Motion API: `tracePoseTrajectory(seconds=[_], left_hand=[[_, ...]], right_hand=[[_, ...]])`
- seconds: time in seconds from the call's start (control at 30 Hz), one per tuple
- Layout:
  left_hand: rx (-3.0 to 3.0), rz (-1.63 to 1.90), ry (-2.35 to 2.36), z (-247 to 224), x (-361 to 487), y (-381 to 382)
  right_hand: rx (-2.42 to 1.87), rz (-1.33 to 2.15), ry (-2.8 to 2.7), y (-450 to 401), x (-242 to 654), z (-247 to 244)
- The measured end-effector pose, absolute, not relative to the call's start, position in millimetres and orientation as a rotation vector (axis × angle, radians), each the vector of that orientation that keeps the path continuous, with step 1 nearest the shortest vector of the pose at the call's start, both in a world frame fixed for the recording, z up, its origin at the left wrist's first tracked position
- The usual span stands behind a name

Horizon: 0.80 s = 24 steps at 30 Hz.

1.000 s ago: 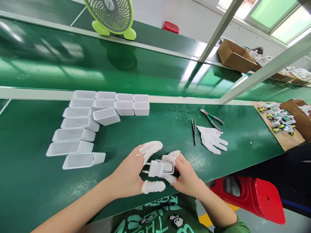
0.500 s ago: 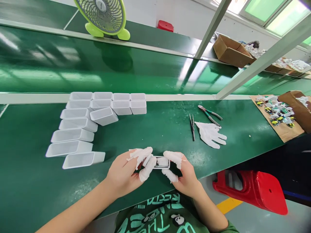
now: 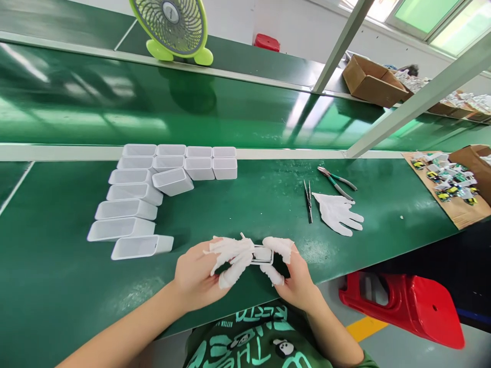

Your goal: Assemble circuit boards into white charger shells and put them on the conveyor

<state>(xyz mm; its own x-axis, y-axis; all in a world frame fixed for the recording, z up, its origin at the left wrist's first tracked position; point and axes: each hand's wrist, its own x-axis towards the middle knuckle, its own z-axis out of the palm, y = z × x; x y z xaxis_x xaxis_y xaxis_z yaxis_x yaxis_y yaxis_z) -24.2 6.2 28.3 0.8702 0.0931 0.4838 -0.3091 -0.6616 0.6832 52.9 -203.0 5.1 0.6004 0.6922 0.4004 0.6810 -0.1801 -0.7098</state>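
Observation:
Just above the bench's front edge, a small white rectangular case point(image 3: 263, 254) with a dark inner rim is held between my two hands. White finger cots cover several of my fingertips. My left hand point(image 3: 215, 268) is closed, its thumb and fingers pinched at the case's left end and hiding that part. On the other side my right hand point(image 3: 289, 268) grips the right end between thumb and fingers. What lies inside the case is too small to make out. Tweezers point(image 3: 308, 201), green-handled pliers point(image 3: 336, 183) and a white glove point(image 3: 338, 213) lie to the right.
Several translucent white bins point(image 3: 126, 209) stand at the left of the green bench point(image 3: 245, 204). Small electronic parts point(image 3: 447, 179) lie on cardboard at the far right, near a carton point(image 3: 473, 163). A green fan point(image 3: 172, 25) sits on the shelf. A red stool point(image 3: 406, 306) stands below.
My left fingers have drawn together over the left end of the case. The view has shifted slightly, so the bench items appear farther right. My right hand keeps its hold.

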Motion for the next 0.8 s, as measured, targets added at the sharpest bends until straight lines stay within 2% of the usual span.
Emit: tracePoseTrajectory(seconds=[0.1,0.3,0.57,0.67,0.8], left_hand=[[2.070,0.683,-0.155,32.1,-19.6,8.6],[1.870,0.516,-0.214,36.6,-14.4,6.3],[2.132,0.598,-0.107,25.2,-8.4,12.7],[2.149,0.542,-0.096,22.4,-9.2,11.1],[2.100,0.644,-0.131,24.9,-9.8,7.2]], right_hand=[[-1.883,-0.010,-1.118,-202.5,52.7,3.5],[-1.877,0.054,-1.047,-203.6,52.6,-1.7],[-1.835,-0.014,-1.062,-199.9,50.9,-0.8],[-1.825,-0.035,-1.098,-198.9,51.9,-0.2],[-1.844,-0.052,-1.116,-198.4,52.6,-0.5]])
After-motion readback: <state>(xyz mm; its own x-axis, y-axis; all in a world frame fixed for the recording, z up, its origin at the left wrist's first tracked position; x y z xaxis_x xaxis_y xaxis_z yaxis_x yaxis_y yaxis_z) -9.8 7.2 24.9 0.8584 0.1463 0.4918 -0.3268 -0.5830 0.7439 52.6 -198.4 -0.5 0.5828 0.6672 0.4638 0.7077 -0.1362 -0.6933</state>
